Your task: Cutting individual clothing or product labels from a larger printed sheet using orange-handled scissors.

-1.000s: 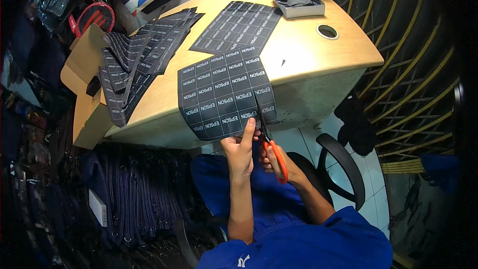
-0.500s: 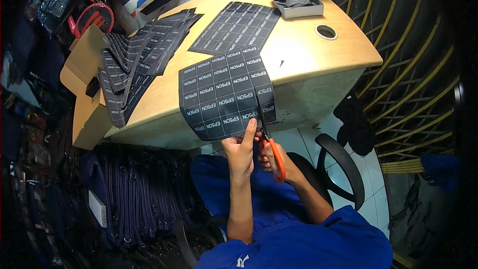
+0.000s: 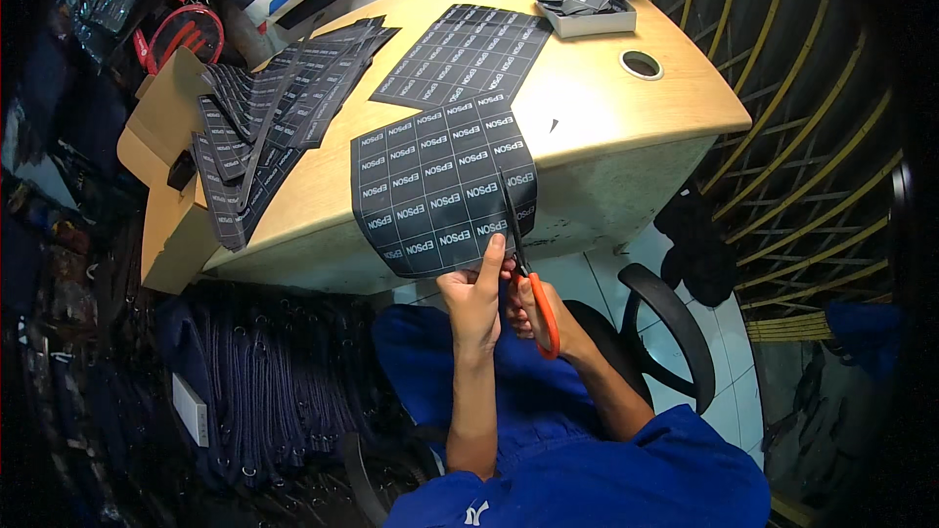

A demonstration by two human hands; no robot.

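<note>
A black sheet printed with a grid of white labels hangs over the front edge of the desk. My left hand pinches its near edge, thumb on top. My right hand is closed round the orange handles of a pair of scissors. Their dark blades point away from me and lie along the sheet near its right side, at a line of the grid. The right-hand fingers are partly hidden behind the handle. Beyond it, a second printed sheet lies flat on the desk.
Strips and sheets of the same material are heaped at the left, by an open cardboard box. On the wooden desk lie a tape roll and a grey tray of cut pieces. A chair armrest stands at my right.
The sheet's right-hand strip has shifted slightly beside the scissor blades. Both hands stay in nearly the same place.
</note>
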